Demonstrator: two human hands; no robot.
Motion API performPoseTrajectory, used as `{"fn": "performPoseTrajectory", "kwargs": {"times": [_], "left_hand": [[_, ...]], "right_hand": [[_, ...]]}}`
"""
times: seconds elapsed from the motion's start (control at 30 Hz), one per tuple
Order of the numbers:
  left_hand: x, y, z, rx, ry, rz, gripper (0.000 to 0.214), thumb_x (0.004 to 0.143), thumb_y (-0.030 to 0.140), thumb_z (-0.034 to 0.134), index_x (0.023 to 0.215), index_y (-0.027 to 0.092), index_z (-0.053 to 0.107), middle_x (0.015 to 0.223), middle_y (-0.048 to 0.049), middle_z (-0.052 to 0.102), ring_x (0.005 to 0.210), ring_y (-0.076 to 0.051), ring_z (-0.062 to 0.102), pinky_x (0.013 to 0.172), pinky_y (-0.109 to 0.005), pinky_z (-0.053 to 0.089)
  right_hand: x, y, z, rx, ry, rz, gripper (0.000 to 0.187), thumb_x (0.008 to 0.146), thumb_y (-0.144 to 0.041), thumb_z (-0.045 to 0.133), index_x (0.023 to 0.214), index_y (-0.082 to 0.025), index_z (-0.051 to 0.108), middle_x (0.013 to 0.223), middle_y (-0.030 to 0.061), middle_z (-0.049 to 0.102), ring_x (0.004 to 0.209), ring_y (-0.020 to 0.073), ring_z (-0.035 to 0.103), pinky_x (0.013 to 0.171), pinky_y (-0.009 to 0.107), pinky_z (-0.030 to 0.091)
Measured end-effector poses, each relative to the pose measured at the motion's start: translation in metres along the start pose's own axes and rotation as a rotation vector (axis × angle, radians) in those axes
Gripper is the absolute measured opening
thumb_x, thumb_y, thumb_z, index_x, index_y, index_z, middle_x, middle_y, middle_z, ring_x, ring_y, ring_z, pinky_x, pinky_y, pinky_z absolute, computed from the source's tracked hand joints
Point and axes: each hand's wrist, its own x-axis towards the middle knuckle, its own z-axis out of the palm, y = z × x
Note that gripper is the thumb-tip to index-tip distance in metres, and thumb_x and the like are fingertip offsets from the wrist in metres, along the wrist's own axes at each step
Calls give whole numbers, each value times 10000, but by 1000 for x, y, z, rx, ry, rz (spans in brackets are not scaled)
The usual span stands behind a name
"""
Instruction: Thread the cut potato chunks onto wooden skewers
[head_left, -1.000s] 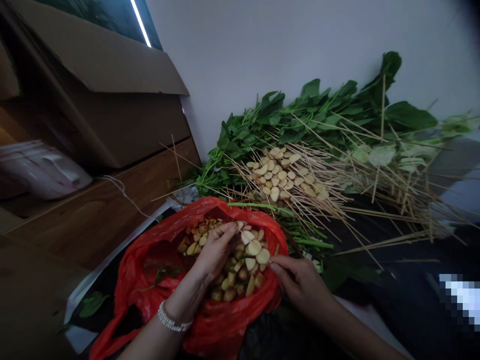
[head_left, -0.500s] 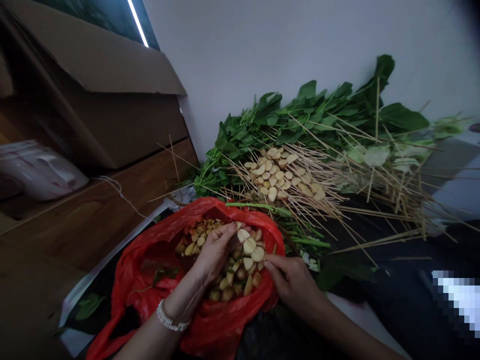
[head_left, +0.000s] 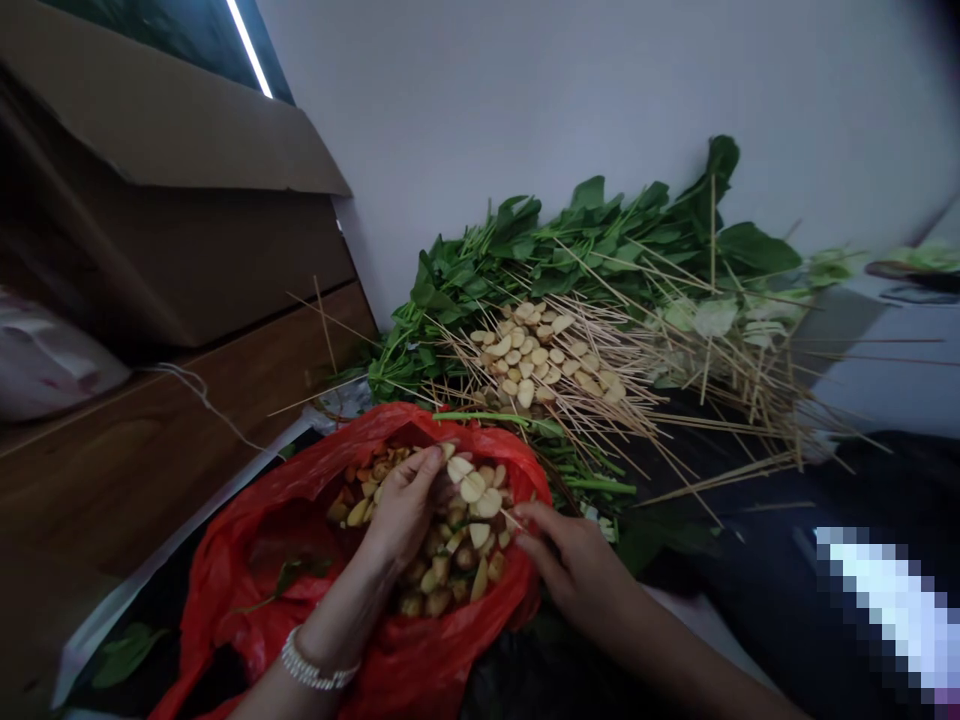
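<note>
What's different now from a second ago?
The view has swung right, shifting everything left. The right hand and threaded slices are slightly further apart, baring a short stretch of stick. No visible release: the left hand remains at the slices' far end. The red bag and leafy greens look unchanged.

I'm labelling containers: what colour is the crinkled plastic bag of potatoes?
Red; the bag shows best in the head view.

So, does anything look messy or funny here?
Yes: a green leaf lies alone left of the red bag, and a leafy sprig sits inside it, both away from the leafy pile behind. The sticks there also jut every which way, looking messy.
</note>
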Motion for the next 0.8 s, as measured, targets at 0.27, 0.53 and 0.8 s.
{"fn": "performPoseTrajectory", "kwargs": {"times": [0.27, 0.53, 0.8], "left_hand": [[2, 1, -3, -75, -25, 12, 460, 797, 484, 660, 1126, 163, 647, 1035, -120, 742, 886, -206, 713, 743, -277, 559], [0, 5, -3, 18, -12, 6, 367, 762, 361, 720, 1046, 130, 696, 984, -127, 751, 780, -170, 710, 683, -222, 537], [0, 7, -1, 38, -1, -22, 368, 727, 360, 751, 1020, 143, 706, 914, -100, 760, 756, -153, 702, 655, -197, 529]], "right_hand": [[-20, 5, -47, -151, 160, -10, 205, 944, -239, 395, 849, -226, 576, 766, 10, 645, 663, 149, 594, 621, 242, 428], [34, 59, -125, -431, 627, 0, 195, 864, -307, 492, 869, -197, 653, 832, 54, 709, 737, 206, 640, 691, 301, 460], [67, 94, -136, -526, 665, 16, 207, 835, -265, 468, 825, -177, 655, 810, 72, 714, 727, 210, 640, 676, 301, 454]]}}
